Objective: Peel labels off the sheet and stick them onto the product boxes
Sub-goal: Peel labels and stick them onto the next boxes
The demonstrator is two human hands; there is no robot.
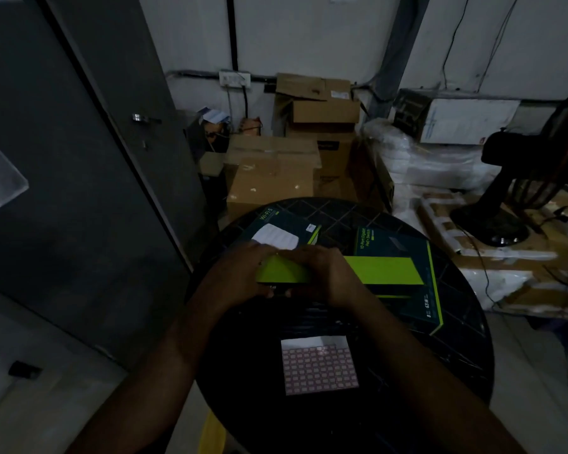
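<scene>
A bright green, long cardboard box [338, 270] is held side to side above the round dark counter [453, 362], gripped at its left end by the left hand [240, 273] and right hand [322, 273]. The pink label sheet [318, 367] lies nearer the person, just below both hands, nearer the right one.

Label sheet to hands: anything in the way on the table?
Nothing visible. The label sheet lies flat on the round table, nearer the person than both hands. The left hand and right hand grip a green box beyond it; only bare tabletop lies between.
</scene>
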